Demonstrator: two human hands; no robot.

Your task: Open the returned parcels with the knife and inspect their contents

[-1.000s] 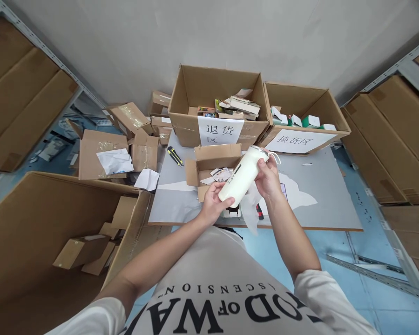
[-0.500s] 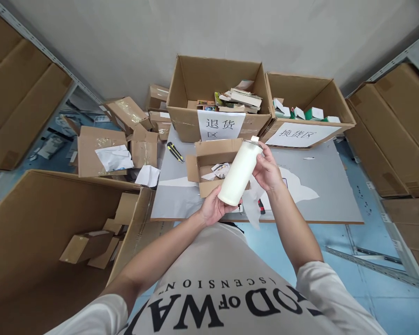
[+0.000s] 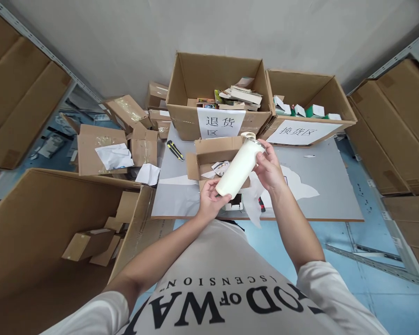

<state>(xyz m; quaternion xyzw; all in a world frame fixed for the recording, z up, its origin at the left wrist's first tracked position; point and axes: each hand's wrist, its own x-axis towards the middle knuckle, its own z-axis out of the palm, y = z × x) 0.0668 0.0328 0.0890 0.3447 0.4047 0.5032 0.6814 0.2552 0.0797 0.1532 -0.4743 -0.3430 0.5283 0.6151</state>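
A cream-white insulated bottle (image 3: 240, 168) is held tilted above the table, its capped top pointing away from me. My left hand (image 3: 211, 197) supports its base, with the fingers curled against the bottom end. Around the neck, just below the metal-coloured ring, my right hand (image 3: 269, 166) is closed. Under the bottle stands an open small carton (image 3: 214, 146) with crumpled printed paper (image 3: 220, 167) inside. Below the bottle's base a small white box (image 3: 234, 203) lies open at the table edge, partly hidden by my left hand.
Behind are a large carton (image 3: 181, 122) of books and another carton (image 3: 347, 109) with green-and-white boxes. A yellow-black utility knife (image 3: 175, 150) lies on the grey table (image 3: 335, 186). White paper (image 3: 298, 184) lies to the right. A big carton (image 3: 31, 223) stands left.
The bottle has turned in my hands, so its lid now shows a loop at the top. My left hand has shifted slightly up, uncovering more of the small white box.
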